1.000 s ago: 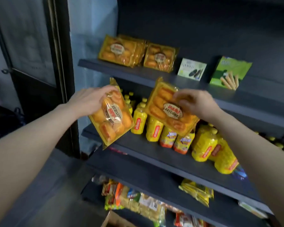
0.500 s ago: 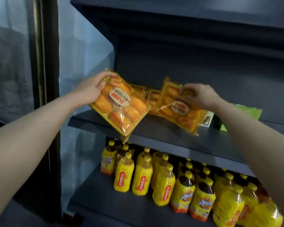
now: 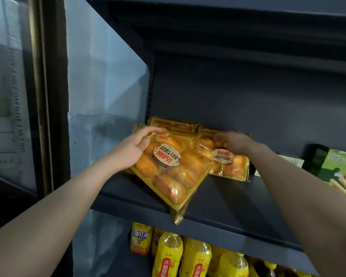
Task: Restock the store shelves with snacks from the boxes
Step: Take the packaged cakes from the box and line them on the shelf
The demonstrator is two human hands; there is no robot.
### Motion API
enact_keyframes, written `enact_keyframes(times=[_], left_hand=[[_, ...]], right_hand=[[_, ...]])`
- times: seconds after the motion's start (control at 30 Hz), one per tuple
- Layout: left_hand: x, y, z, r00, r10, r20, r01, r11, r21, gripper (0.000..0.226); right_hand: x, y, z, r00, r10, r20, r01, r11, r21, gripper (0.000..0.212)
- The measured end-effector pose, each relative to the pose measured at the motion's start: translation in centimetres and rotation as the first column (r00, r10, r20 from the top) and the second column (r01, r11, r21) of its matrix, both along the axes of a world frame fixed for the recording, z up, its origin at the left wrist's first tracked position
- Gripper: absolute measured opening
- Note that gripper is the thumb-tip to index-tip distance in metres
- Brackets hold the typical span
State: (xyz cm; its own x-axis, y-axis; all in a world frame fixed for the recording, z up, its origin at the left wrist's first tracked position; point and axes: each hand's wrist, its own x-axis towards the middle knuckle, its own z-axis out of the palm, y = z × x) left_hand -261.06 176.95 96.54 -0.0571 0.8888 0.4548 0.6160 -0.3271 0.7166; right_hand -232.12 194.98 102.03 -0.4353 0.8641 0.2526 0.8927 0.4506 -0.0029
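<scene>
Head camera puts your two bare forearms nearest, rising from the bottom corners toward the dark shelf [image 3: 218, 198] in the middle. At six o'clock, below that shelf, yellow bottles [image 3: 169, 254] stand in rows on the next level down.

Your left hand [image 3: 132, 149] grips the upper left edge of the near cake pack [image 3: 169, 168], fingers curled over its top rim and thumb against its face. That pack lies tilted on the shelf, and its lower corner hangs past the front lip toward six o'clock.

Your right hand [image 3: 235, 141] is just beside it at three o'clock, fingers curled down onto the top of the second cake pack [image 3: 229, 166], clamped on its wrapper. This pack leans upright on the shelf, its left edge tucked behind the near pack.

Farther back, at twelve o'clock from your hands, more yellow cake packs [image 3: 174, 124] of the same kind stand against the rear wall, touching the ones you hold. At three o'clock, well apart along the same shelf, green boxes [image 3: 338, 166] sit near the frame edge. At nine o'clock a glass panel [image 3: 106, 100] closes the shelf's side.
</scene>
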Motion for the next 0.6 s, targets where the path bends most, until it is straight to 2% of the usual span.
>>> enact_keyframes(times=[0.13,0.17,0.23,0.27,0.33,0.4,0.47,0.53,0.6], left_hand=[[0.4,0.5,0.5,1.0,-0.011,0.022,0.011,1.0,-0.018,0.042],[0.8,0.4,0.9,1.0,-0.005,0.02,0.005,1.0,-0.008,0.041],[1.8,0.4,1.9,1.0,0.003,0.017,-0.003,0.999,0.032,0.041],[2.5,0.4,2.4,1.0,0.003,0.022,-0.004,0.999,0.053,0.04],[4.2,0.6,3.3,1.0,0.015,0.021,-0.016,0.996,0.085,0.039],[6.1,0.8,4.0,1.0,0.018,0.002,-0.018,0.993,0.118,0.038],[7.7,0.9,4.2,1.0,-0.012,-0.013,0.014,0.989,0.144,0.038],[8.4,1.0,3.7,0.998,-0.062,-0.029,0.065,0.987,0.149,0.04],[8.0,0.9,2.7,0.993,-0.036,-0.111,0.052,0.989,0.14,0.049]], right_hand=[[-0.2,-0.9,-0.6,0.999,0.007,0.04,-0.009,0.998,0.065,0.055],[0.1,-1.5,-0.1,0.999,0.04,-0.015,-0.039,0.996,0.075,0.05],[0.6,-3.4,1.3,0.967,0.106,-0.232,-0.105,0.994,0.016,0.032],[0.8,-4.7,2.1,0.929,0.122,-0.349,-0.154,0.986,-0.064,0.031],[1.0,-7.2,3.4,0.859,0.103,-0.502,-0.265,0.927,-0.264,0.045],[1.5,-8.6,4.1,0.856,0.067,-0.512,-0.313,0.856,-0.412,0.054],[2.2,-9.2,4.3,0.878,0.067,-0.475,-0.324,0.812,-0.485,0.052],[3.5,-9.4,4.5,0.889,0.048,-0.454,-0.296,0.819,-0.492,0.047],[5.1,-9.5,4.7,0.889,0.037,-0.457,-0.268,0.851,-0.452,0.04]])
